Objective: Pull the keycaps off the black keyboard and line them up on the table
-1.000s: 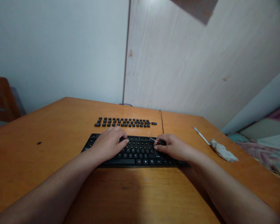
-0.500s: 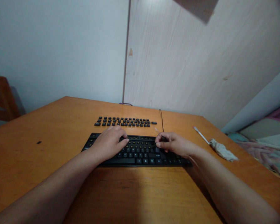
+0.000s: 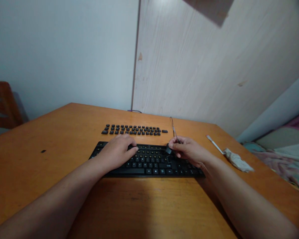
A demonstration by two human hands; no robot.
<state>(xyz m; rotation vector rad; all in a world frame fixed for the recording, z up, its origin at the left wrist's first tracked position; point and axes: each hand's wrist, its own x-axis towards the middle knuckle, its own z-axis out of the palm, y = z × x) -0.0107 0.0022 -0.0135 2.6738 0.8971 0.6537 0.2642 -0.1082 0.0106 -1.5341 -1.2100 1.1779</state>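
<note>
The left hand (image 3: pixel 117 150) lies open, palm down, on the keyboard (image 3: pixel 134 171), while the right hand (image 3: pixel 184 148) pinches a small black key (image 3: pixel 168 150) just over the keyboard's right part, a thin wire (image 3: pixel 175 134) beside its fingers. A steady left palm and light, firm pinch should suit this best; beyond, loose keys (image 3: pixel 135 133) lie in neat rows on the table (image 3: pixel 139 202).

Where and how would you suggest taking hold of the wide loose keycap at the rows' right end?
Probably pinch the wide keycap across the middle of its long near and far edges, coming from above: it lies flat and sideways, with smaller keycaps to its left and the cable to its right.
</note>
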